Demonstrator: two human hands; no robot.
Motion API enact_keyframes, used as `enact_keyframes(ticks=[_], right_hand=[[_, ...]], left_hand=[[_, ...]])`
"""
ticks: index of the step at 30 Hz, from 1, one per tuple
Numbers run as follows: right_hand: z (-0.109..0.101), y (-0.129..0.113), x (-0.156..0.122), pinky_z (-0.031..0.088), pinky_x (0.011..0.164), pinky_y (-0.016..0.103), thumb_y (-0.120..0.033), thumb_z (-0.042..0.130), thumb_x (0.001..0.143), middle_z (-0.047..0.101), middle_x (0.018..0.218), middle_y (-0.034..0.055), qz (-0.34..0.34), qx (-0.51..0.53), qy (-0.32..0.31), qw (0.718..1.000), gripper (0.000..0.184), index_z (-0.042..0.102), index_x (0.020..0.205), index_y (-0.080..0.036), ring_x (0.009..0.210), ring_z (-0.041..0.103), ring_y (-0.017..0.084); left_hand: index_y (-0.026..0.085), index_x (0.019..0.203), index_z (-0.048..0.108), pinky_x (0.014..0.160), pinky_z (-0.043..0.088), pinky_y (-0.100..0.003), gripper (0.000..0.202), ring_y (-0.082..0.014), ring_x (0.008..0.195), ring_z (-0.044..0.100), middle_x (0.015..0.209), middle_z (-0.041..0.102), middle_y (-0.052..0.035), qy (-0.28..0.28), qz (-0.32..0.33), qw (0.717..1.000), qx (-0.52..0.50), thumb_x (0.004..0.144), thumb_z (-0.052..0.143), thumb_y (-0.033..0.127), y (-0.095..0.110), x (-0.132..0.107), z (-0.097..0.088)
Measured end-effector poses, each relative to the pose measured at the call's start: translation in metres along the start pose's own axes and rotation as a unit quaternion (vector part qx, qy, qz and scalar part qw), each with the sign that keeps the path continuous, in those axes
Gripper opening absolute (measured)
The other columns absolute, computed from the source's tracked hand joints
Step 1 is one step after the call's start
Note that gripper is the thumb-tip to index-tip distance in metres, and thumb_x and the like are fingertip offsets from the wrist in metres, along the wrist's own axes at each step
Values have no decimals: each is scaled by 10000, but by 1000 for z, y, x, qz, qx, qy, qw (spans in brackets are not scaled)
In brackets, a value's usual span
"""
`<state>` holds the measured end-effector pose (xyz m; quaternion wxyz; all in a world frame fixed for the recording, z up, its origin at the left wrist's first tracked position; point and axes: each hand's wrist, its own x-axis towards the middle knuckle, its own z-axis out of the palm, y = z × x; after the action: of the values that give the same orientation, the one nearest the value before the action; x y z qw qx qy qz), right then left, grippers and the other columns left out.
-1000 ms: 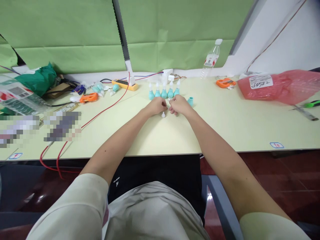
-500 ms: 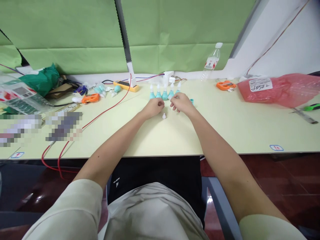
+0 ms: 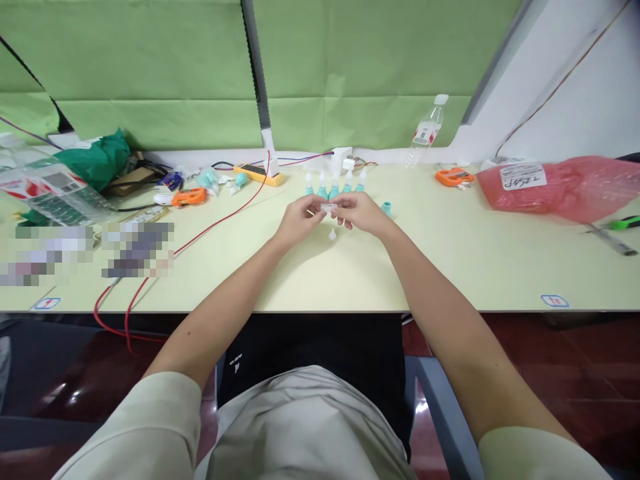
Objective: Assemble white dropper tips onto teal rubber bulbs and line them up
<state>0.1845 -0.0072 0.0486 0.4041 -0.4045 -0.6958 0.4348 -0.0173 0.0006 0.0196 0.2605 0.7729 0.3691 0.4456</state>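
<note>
My left hand (image 3: 301, 220) and my right hand (image 3: 359, 212) meet over the table, fingers pinched on a small translucent white piece (image 3: 328, 208) held between them. Its exact kind is too small to tell. Just behind the fingers stand several teal squeeze bottles (image 3: 361, 187) with pointed white tips, upright in a row and partly hidden by my hands. On the table below the fingers sits a small white pointed tip (image 3: 333, 235). To the right of my right hand is a short teal piece (image 3: 387, 209).
An orange-handled tool (image 3: 454, 177) and a red plastic bag (image 3: 555, 187) lie at right, a clear bottle (image 3: 425, 133) behind. At left are a yellow power strip (image 3: 260, 175), a red cable (image 3: 220, 217), an orange tool (image 3: 189, 197) and a large clear bottle (image 3: 55, 190).
My hands have come together, and both now touch the small translucent piece. The view has shifted slightly. The bottles and the loose white tip stay in place.
</note>
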Motion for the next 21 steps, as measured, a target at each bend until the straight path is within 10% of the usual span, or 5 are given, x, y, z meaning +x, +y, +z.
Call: enact_keyframes(ticks=[21], right_hand=[[-5,24,7,410,689,273,-193,616,824,706,752,12,-33,-237,-21,971,167,777,804,-156,747,597,177]], left_hand=[[177,1085,723,840,557,-286,238,-160,962,667,1086,712,-79,-6,8,1000,-9,903,598,266,-15,0,13]])
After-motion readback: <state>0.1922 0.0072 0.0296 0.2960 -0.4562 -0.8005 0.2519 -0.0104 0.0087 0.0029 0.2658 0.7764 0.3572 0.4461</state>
